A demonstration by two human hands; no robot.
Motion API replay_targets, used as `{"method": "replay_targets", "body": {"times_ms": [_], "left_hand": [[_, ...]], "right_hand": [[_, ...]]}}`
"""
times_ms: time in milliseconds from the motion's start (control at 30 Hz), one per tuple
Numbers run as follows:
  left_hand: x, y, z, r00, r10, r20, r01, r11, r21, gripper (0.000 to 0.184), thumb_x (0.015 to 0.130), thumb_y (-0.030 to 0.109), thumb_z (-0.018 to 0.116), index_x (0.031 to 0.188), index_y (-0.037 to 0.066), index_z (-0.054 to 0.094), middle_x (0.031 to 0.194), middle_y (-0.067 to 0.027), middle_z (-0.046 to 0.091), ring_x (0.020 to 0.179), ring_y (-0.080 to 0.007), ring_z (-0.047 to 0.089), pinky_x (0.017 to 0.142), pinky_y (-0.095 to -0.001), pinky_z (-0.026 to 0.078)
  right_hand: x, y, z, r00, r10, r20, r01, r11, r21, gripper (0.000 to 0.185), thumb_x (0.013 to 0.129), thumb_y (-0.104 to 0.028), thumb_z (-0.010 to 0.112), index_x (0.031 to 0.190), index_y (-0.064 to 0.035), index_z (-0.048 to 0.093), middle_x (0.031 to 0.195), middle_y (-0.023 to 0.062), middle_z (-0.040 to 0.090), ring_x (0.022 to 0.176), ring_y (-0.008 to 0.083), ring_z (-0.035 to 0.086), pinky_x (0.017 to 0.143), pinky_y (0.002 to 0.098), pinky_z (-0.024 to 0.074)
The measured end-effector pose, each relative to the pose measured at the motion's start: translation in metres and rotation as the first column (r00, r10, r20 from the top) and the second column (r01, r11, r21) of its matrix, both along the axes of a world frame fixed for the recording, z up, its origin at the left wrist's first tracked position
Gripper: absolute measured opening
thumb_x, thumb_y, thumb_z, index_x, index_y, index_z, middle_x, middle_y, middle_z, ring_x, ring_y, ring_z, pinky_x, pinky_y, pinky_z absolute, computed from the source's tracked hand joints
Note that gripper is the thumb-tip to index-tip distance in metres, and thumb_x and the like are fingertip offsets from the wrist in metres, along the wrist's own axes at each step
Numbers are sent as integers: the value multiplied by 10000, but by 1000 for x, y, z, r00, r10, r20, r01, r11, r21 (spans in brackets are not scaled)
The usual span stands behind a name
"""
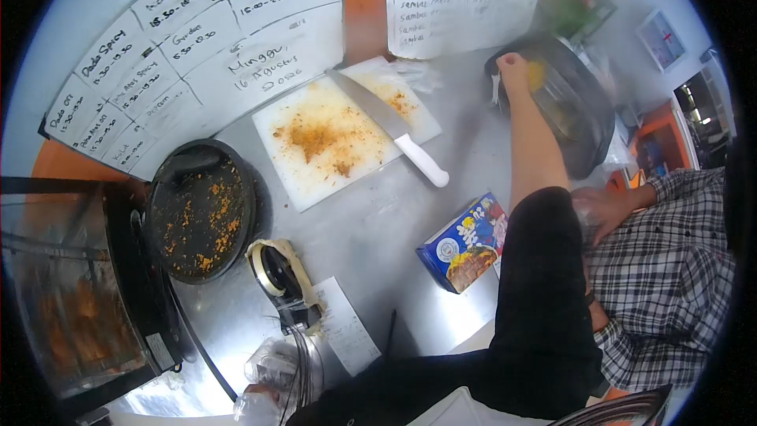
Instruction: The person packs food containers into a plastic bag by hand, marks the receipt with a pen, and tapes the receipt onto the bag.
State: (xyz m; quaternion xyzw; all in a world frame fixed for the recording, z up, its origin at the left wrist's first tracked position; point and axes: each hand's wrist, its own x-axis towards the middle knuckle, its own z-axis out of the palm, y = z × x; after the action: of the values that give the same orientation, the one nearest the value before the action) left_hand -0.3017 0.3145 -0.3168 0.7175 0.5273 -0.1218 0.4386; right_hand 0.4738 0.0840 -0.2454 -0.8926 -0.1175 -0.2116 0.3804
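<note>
My right hand [514, 72] reaches far forward over the near left rim of a large black tub [579, 79]. Its fingers are closed, and what they hold, if anything, I cannot make out. Something yellow [536, 75] shows just beside the fingers inside the tub. A thin white strip [495, 88] hangs at the rim next to the hand. At the bottom, my left hand [264, 393] is mostly covered by crumpled clear plastic [272, 363], so its fingers are largely hidden. Near it stands a tape dispenser [285, 280] with a paper slip [345, 327] alongside.
A white-handled knife [422, 159] lies across crumb-covered white cutting boards [296, 189]. A round black pan [201, 213] with orange crumbs sits left, beside a glass-fronted case [75, 308]. A blue box [465, 244] is mid-table. A co-worker's hand [607, 209] is close to my right arm.
</note>
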Motion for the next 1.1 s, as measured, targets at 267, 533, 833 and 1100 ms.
{"method": "replay_targets", "body": {"times_ms": [267,533,833,1100], "left_hand": [[-30,-5,12,999,-32,26,32,999,28,411,729,450,602,948,108,664,897,-91,615,871,-201,543,866,-288,369],[-60,-4,25,990,-136,30,134,989,60,444,734,499,597,930,109,680,882,-89,620,860,-197,543,869,-284,360],[-90,15,48,971,-236,-41,236,972,-20,487,740,555,592,910,111,697,864,-87,626,847,-193,543,872,-280,351],[-49,15,103,970,-209,127,234,944,-233,544,729,584,618,840,56,684,733,-57,605,825,-145,560,803,-273,393]], "right_hand": [[-84,21,79,994,-5,105,-74,677,732,183,798,-138,562,908,8,554,758,49,582,732,168,558,685,310,447],[-414,66,121,835,518,188,-351,236,906,63,830,-3,557,842,-12,496,814,120,618,717,179,598,667,308,500],[-646,13,4,341,907,-246,-294,352,889,147,867,-49,531,952,13,633,868,68,548,794,135,536,714,278,447],[-722,64,-15,225,866,-447,-461,499,734,229,890,-208,542,996,-38,653,892,43,627,900,128,543,846,269,399]]}}
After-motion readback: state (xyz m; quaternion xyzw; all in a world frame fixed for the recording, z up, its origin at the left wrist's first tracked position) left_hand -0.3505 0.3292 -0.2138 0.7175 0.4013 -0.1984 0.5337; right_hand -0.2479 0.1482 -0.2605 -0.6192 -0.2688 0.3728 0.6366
